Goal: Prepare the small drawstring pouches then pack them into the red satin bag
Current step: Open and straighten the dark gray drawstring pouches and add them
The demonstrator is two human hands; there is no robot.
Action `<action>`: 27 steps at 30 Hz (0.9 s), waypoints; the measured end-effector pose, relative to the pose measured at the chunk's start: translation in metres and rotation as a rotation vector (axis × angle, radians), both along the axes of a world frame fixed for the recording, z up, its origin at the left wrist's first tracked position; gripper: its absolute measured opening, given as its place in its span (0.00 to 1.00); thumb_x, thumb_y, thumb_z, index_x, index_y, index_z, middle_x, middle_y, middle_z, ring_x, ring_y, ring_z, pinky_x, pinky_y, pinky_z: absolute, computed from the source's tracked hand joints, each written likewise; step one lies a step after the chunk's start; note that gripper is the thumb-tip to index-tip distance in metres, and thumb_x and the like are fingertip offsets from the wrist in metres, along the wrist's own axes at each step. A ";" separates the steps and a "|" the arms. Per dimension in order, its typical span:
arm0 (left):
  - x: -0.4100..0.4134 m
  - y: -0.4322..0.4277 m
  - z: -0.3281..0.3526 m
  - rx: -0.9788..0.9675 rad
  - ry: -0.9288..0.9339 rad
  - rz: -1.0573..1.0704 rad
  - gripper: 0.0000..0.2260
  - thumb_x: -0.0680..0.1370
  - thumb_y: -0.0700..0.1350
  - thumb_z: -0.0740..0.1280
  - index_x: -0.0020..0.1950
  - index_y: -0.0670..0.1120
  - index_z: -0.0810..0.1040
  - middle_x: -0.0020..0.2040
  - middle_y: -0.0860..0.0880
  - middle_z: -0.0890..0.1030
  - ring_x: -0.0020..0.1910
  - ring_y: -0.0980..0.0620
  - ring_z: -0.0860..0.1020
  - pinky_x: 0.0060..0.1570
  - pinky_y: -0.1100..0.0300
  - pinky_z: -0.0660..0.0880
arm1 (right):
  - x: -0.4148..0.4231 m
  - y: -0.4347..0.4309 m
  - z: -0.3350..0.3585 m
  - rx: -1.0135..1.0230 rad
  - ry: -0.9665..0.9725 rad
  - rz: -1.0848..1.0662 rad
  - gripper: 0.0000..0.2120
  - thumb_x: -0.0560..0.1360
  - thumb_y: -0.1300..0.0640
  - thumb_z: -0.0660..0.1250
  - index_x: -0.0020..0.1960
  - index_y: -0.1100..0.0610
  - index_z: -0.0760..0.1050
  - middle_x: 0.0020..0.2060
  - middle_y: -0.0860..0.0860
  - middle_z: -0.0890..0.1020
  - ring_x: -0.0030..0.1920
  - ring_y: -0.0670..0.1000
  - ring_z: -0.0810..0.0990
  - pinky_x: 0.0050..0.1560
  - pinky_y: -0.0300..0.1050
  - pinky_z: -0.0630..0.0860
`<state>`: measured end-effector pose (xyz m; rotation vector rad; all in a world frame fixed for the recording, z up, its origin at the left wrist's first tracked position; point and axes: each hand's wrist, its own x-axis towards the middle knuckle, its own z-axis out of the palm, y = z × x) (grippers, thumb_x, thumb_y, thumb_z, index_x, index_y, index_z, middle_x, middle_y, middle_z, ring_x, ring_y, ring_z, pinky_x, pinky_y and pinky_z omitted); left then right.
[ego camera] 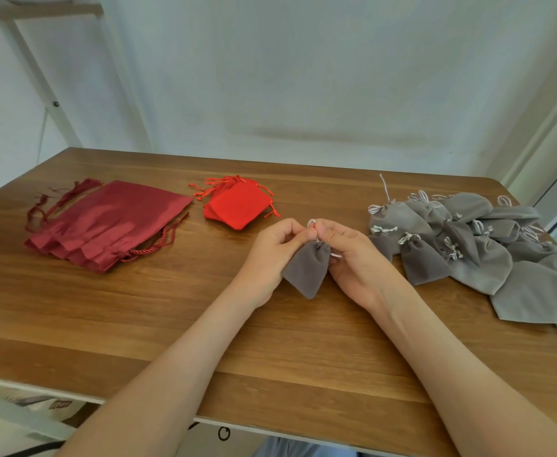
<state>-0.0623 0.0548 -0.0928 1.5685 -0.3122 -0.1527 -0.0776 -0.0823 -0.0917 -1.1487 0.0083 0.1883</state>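
Both hands meet above the middle of the surface (171, 324), fingers curled in tight. The left hand (272, 255) pinches the gathered neck of a small grey pouch (306, 272), which hangs down between the two palms, clear of the wood. The right hand (353, 258) pinches the white drawstring (311, 223) just at that neck; a small loop of cord pokes up over the fingertips, and another bit shows under the right fingers. By the look of it, the mouth is being cinched or the cord tidied, so this is the preparing step, not the packing.

A pile of grey pouches (468, 239) lies to the right, near the right wrist. A small stack of bright red pouches (237, 206) sits beyond the hands. The red satin bags (105, 222) lie stacked flat at far left, well apart from the work, with their cords trailing.

Risks from here:
- The thin cord could slip from the pinch, or pull unevenly, leaving the mouth half closed.
- Too hard a tug might draw one end through its channel.
- The right forearm sits close to the pile, and a sideways sweep could drag pouches toward the edge.
- The satin looks slippery, so opening the top bag with one hand could shift the whole stack.
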 end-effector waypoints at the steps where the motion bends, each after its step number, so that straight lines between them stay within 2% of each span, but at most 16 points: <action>1: 0.001 0.000 0.000 -0.001 0.003 0.001 0.11 0.77 0.44 0.66 0.34 0.49 0.76 0.33 0.50 0.75 0.37 0.53 0.73 0.41 0.57 0.69 | 0.000 0.000 0.000 -0.001 -0.007 -0.005 0.05 0.71 0.55 0.67 0.42 0.55 0.80 0.38 0.50 0.81 0.40 0.47 0.78 0.45 0.42 0.70; 4: -0.001 0.000 0.002 -0.004 0.020 -0.018 0.12 0.77 0.46 0.67 0.33 0.49 0.76 0.33 0.50 0.75 0.35 0.54 0.72 0.39 0.60 0.68 | -0.001 0.000 0.002 -0.048 -0.077 -0.028 0.04 0.71 0.56 0.67 0.42 0.56 0.77 0.37 0.47 0.81 0.39 0.44 0.78 0.43 0.39 0.72; 8: 0.000 0.004 0.003 -0.041 0.059 -0.093 0.12 0.71 0.52 0.68 0.38 0.43 0.75 0.36 0.47 0.74 0.38 0.50 0.71 0.38 0.61 0.68 | -0.003 0.003 0.002 -0.155 -0.196 -0.053 0.02 0.73 0.60 0.67 0.41 0.57 0.76 0.36 0.48 0.80 0.38 0.45 0.77 0.42 0.38 0.74; 12: 0.003 0.005 0.003 -0.012 0.084 -0.097 0.08 0.72 0.50 0.70 0.35 0.47 0.77 0.33 0.50 0.78 0.35 0.55 0.75 0.37 0.64 0.70 | -0.005 0.007 0.002 -0.284 -0.211 -0.152 0.07 0.77 0.63 0.63 0.42 0.57 0.76 0.35 0.47 0.80 0.36 0.42 0.77 0.37 0.35 0.73; 16: 0.006 0.006 0.001 0.033 0.025 -0.033 0.07 0.76 0.45 0.69 0.38 0.45 0.79 0.33 0.51 0.78 0.34 0.58 0.75 0.35 0.67 0.70 | -0.005 0.009 -0.002 -0.763 -0.309 -0.273 0.06 0.80 0.53 0.60 0.46 0.54 0.69 0.30 0.46 0.75 0.28 0.40 0.70 0.31 0.37 0.68; 20: 0.008 0.009 -0.002 0.009 0.007 -0.012 0.07 0.78 0.44 0.66 0.46 0.43 0.81 0.39 0.51 0.80 0.40 0.58 0.77 0.41 0.68 0.73 | -0.007 0.001 0.001 -0.947 -0.432 -0.216 0.18 0.81 0.47 0.52 0.42 0.58 0.71 0.33 0.46 0.74 0.34 0.42 0.70 0.41 0.44 0.68; 22: 0.010 0.009 -0.001 -0.038 0.042 0.031 0.07 0.79 0.45 0.65 0.45 0.45 0.81 0.39 0.51 0.80 0.39 0.57 0.76 0.41 0.67 0.72 | -0.006 -0.006 0.002 -1.049 -0.457 -0.161 0.17 0.81 0.47 0.54 0.41 0.55 0.72 0.34 0.45 0.75 0.38 0.44 0.72 0.43 0.46 0.67; 24: 0.012 0.011 0.000 -0.104 0.085 0.073 0.08 0.79 0.46 0.65 0.43 0.46 0.81 0.39 0.51 0.80 0.40 0.55 0.76 0.43 0.62 0.72 | -0.003 -0.011 0.002 -1.168 -0.480 -0.102 0.13 0.81 0.49 0.55 0.42 0.51 0.73 0.38 0.47 0.77 0.43 0.46 0.73 0.45 0.46 0.67; 27: 0.013 0.012 0.003 -0.205 0.136 0.089 0.08 0.79 0.45 0.64 0.44 0.44 0.81 0.41 0.48 0.81 0.43 0.51 0.77 0.46 0.58 0.72 | 0.001 -0.016 -0.002 -1.269 -0.503 -0.075 0.10 0.80 0.48 0.56 0.45 0.47 0.73 0.39 0.51 0.77 0.43 0.50 0.72 0.42 0.46 0.65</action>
